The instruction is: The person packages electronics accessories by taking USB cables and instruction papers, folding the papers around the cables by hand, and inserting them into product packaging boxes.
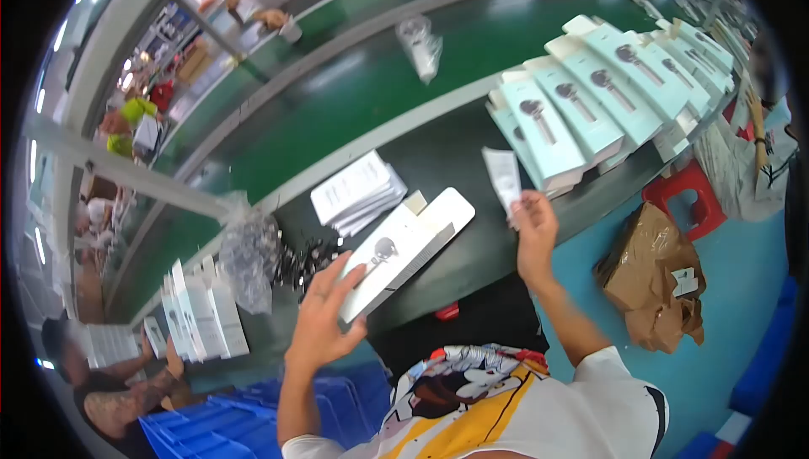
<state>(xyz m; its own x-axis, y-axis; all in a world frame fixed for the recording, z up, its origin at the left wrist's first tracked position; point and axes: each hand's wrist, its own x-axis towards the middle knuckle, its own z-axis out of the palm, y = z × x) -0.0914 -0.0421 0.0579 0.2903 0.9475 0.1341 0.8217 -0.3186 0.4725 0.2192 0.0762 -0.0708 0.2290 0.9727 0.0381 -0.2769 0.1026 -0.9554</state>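
Note:
My left hand (327,317) grips the near end of a long white box (409,248), fingers on its printed face and thumb at its lower edge. A dark round-headed device is pictured on that face, and a small flap stands up along the far edge. In my right hand (536,227), a folded white leaflet (503,177) is pinched between fingers and thumb, held upright to the right of the box. Beyond the box lies a stack of printed leaflets (358,192) on the dark bench. A pile of small black parts (313,261) sits left of the box.
Rows of pale-blue boxes (581,97) are stacked at the right. A clear plastic bag (249,257) and white boxes (198,316) stand left, near a co-worker (109,392). A wrapped item (419,46) rests on the green conveyor (337,114). Blue crates (253,417) are below.

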